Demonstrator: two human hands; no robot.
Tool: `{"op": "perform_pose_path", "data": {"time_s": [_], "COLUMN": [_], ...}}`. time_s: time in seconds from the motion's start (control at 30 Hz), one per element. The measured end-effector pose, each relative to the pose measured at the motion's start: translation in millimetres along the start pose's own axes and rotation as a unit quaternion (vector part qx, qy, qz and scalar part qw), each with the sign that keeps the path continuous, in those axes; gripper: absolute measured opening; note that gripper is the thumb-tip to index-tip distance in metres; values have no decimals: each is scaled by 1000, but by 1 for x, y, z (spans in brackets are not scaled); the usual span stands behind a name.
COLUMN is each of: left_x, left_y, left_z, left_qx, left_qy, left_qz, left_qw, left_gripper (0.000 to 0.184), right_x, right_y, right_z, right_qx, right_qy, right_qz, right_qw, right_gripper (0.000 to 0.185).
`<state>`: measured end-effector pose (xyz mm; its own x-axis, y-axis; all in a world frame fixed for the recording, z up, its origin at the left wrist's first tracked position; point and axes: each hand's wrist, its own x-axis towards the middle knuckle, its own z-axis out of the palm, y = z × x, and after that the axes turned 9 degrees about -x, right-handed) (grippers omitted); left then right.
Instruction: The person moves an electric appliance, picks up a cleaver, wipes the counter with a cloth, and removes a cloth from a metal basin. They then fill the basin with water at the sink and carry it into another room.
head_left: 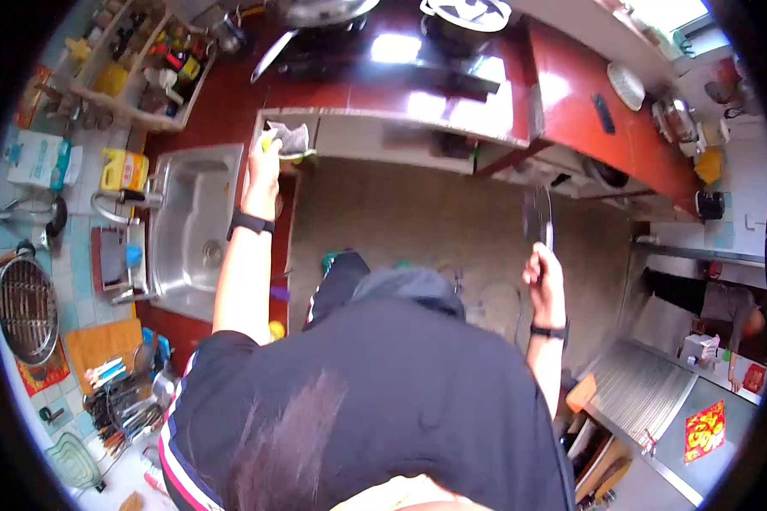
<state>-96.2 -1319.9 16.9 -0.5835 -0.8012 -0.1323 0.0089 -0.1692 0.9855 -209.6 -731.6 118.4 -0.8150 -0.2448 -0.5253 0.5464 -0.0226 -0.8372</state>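
My left hand (pixel 264 175) is closed around a grey and yellow-green cleaning cloth (pixel 292 140), at the counter's front edge to the right of the sink. On the other side, my right hand (pixel 545 277) grips a kitchen knife with a broad dark blade (pixel 537 217). The blade points forward, below the red counter, and its bright edge faces right. Its handle is mostly hidden by my fingers. Both hands are well apart, each with a dark band on the wrist.
A steel sink (pixel 198 230) with a faucet (pixel 137 198) lies left. Ahead, a frying pan (pixel 328 10) and a lidded pot (pixel 467 15) sit on the stove. A white basket (pixel 626 85) stands on the right counter (pixel 571 94). Another person (pixel 732 307) is at far right.
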Motion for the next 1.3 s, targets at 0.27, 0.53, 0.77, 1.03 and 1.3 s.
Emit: {"op": "perform_pose_path", "data": {"time_s": [0.27,0.53,0.77,1.03,1.3], "left_x": [139,272,268,226,120], "left_y": [1,-86,-112,-81,-26], "left_z": [136,239,339,369,449], "left_qx": [138,412,481,483,384], "left_qy": [73,16,-109,-237,-491], "left_qz": [164,60,218,306,155], "left_qw": [974,909,842,785,767], "left_gripper": [33,26,47,36,22], "right_x": [-13,12,54,59,51], "right_y": [20,-13,-53,-69,-58], "right_z": [-73,-56,-24,-10,-21], "right_qx": [106,164,180,172,258], "right_qy": [177,268,279,316,362], "right_qz": [46,58,53,62,56], "right_qw": [977,947,942,931,894], "right_gripper": [12,12,10,11,8]}}
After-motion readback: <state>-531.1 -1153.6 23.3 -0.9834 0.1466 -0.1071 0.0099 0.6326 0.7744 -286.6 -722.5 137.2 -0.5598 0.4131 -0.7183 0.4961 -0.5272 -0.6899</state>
